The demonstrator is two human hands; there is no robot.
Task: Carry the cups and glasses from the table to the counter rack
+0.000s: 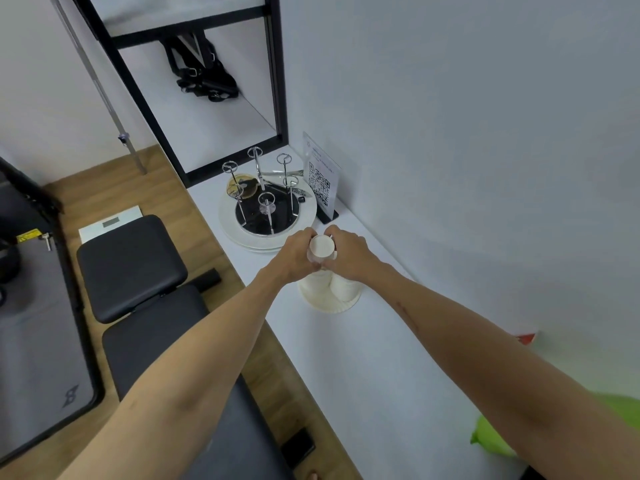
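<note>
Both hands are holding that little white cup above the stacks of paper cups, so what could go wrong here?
The left hand and right hand grip the white cup directly over the paper cup stacks; a low move might topple them. The rack has thin upright prongs, so the cup could slip off or knock one.

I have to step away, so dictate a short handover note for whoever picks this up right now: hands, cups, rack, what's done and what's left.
Left hand and right hand both grip one white paper cup, held bottom-up above the stacks of paper cups on the paper plate.
The wire cup rack stands on the white counter just beyond, its pegs bare apart from what may be one clear glass.
Done: cup carried to the counter.
Left: set this cup down; no table is in view.
</note>
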